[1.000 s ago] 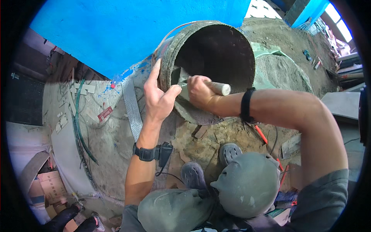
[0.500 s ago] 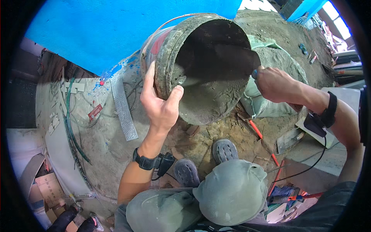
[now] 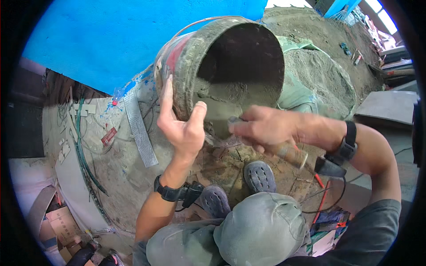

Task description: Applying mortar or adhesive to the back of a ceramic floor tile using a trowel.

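A mortar-crusted bucket (image 3: 208, 35) lies tipped with its dark mouth toward me and wet grey mortar (image 3: 239, 93) along the lower inside. My left hand (image 3: 182, 126) grips the bucket's left rim, thumb on the near edge and fingers round the outside. My right hand (image 3: 270, 128), blurred by motion, is closed on a trowel with a pale cylindrical handle (image 3: 290, 155) at the lower front of the opening. The trowel's blade is smeared and hard to make out.
A blue wall (image 3: 106, 40) stands behind the bucket. An open sack of grey powder (image 3: 324, 80) lies right. A metal strip (image 3: 140, 135), hoses (image 3: 80, 144) and cardboard (image 3: 60, 224) lie left. My sandals (image 3: 257, 175) are below the bucket; another person's feet (image 3: 93, 250) show lower left.
My right hand worked inside the bucket, moved out to the right rim, and is now low at the front of the mouth. The bucket has shifted left; my left hand still holds it.
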`<state>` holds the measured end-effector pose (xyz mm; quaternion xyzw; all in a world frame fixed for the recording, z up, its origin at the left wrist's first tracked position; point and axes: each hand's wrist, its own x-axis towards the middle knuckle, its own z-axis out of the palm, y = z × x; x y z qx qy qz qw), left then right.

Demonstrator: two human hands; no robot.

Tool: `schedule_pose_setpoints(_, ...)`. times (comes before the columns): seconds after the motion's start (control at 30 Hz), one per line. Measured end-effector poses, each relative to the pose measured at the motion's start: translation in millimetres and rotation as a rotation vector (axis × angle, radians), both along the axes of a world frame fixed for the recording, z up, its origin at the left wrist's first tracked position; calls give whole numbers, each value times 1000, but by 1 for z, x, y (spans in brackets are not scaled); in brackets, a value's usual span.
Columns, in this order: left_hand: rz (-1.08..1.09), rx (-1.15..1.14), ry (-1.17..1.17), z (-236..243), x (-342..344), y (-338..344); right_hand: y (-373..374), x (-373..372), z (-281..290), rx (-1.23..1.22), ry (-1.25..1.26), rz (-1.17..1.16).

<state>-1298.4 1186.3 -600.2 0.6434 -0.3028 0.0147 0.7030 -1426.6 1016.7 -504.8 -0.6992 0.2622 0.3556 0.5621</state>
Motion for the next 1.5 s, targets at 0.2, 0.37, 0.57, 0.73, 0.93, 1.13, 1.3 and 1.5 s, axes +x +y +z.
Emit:
schedule_pose_setpoints(0.2,-72,-62,121,18,5,-8,-57,63,-47,-1060,-669,590)
schedule_pose_setpoints(0.37,-139,-33,86,25,13,-15,-36,110,-116,-1258,-582,708)
schedule_pose_setpoints(0.57,-121,-49,154,30,11,-12,-14,83,-92,-1028,-446,980)
schedule_pose_setpoints(0.73,-99,-31,103,22,11,-3,-23,83,-63,-927,-325,958)
schedule_pose_setpoints(0.93,-174,-28,89,22,7,-13,-34,75,-118,-988,-423,651)
schedule_pose_setpoints(1.13,-109,-24,102,26,1,-9,-33,70,-80,-872,-258,810)
schedule_pose_setpoints(1.3,-77,-4,4,14,4,-14,-53,84,-92,-1233,-534,516)
schedule_pose_setpoints(1.5,-54,-44,94,19,-5,-16,-48,78,-138,-905,-378,492)
